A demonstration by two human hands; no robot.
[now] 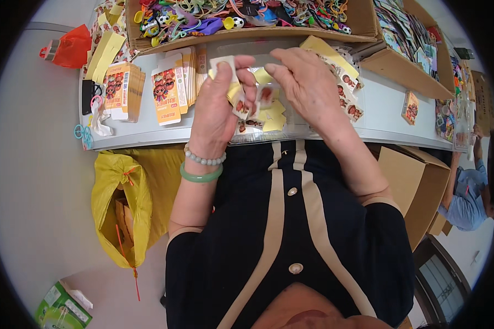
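Note:
My left hand (218,107) is closed around a small flat printed carton (241,104) with a cartoon picture, its pale flap sticking up above my fingers. A bead bracelet and a green bangle sit on that wrist. My right hand (304,82) is just to the right, fingers bent, its fingertips touching the same carton from the right. Both hands hover over the front edge of a grey table (379,118). Under them lie more flat yellow cartons (273,116).
Stacks of flat printed cartons (167,88) lie at the left of the table. A cardboard tray of colourful small toys (241,16) stands behind. A yellow bag (123,192) hangs at the lower left, a cardboard box (417,186) at the right. Another person (469,192) sits far right.

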